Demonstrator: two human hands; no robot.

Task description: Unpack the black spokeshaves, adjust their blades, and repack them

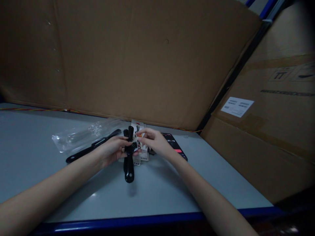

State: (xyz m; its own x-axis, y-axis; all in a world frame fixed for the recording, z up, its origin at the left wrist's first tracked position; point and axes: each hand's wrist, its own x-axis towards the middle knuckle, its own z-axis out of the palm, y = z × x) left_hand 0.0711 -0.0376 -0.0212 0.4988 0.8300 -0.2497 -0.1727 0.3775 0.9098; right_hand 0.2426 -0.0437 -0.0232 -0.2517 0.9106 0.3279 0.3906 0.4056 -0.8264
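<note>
The left hand (112, 150) is closed around the middle of a black handled tool (129, 157), which stands lifted just above the grey table (36, 164), its rounded end pointing toward the person. The right hand (154, 141) comes in from the other side, fingertips pinched together on a small printed card (140, 136) at the tool's upper part — whether the card is fixed to the tool I cannot tell.

To do this well, the left hand's hold should stay firm and low on the handle, so the right can work the card without the tool twisting.

Left of the tool lie a second black handle (92, 146) and a clear plastic bag (81, 135); right of it, a phone (174, 144) with its screen lit — well clear of both hands.
</note>
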